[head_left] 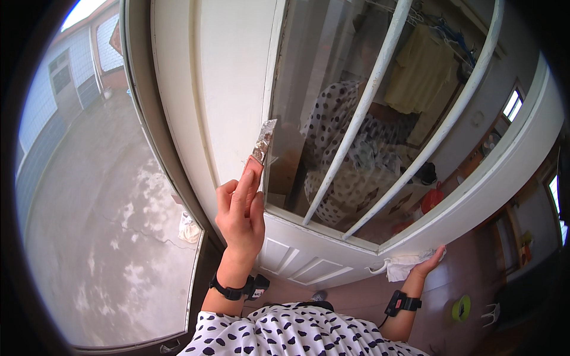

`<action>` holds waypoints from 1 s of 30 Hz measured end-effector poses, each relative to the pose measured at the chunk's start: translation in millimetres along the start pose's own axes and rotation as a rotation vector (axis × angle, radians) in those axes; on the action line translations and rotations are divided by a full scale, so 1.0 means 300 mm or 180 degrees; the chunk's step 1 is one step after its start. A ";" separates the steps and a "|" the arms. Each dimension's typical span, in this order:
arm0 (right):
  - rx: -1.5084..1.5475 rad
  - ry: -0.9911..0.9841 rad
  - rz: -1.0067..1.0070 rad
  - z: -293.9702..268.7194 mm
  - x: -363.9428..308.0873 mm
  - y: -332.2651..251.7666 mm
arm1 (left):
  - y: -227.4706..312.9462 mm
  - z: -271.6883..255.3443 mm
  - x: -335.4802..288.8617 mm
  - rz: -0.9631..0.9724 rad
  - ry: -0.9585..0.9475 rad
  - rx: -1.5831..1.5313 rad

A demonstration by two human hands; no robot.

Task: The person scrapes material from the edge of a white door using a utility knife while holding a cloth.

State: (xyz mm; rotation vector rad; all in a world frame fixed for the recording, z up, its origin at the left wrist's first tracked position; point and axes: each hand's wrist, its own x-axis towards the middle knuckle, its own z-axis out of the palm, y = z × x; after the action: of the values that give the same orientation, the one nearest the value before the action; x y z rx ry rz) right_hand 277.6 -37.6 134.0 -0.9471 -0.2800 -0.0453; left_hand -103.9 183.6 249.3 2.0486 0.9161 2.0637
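My left hand [242, 216] is closed around the orange handle of a utility knife [259, 152], index finger along it. The knife's blotched metal blade points up, close to the left edge of the glass pane [332, 148] in a white door [234, 71]. Whether the blade touches the door is hard to tell. Low on the right, my right hand [428, 264] holds a crumpled white cloth [405, 268] at the door's edge, near a white door handle [376, 270]. The cloth partly hides its fingers.
Two white bars [371, 98] cross the glass, which reflects a spotted shirt. A door frame [142, 118] stands at left, with a wet concrete yard [107, 207] beyond it. On the tiled floor at right are a green basin [460, 309] and a white stool [490, 314].
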 end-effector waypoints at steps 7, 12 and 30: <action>-0.0095 -0.0036 -0.0069 -0.012 0.036 -0.016 | 0.035 0.022 -0.002 -0.0004 -0.0002 0.0072; -0.0056 0.0040 0.0069 0.002 0.043 -0.010 | 0.028 0.014 -0.020 0.0165 0.0089 0.0179; -0.0129 0.0040 0.0091 -0.057 -0.083 0.019 | -0.033 -0.097 -0.057 -0.0054 0.0067 0.0104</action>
State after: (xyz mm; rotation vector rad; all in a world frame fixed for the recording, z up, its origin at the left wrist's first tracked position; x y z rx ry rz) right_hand 258.2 -50.1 113.8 -0.9907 -0.2546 -0.0307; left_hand -133.0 173.7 232.0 2.0313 0.9733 2.0796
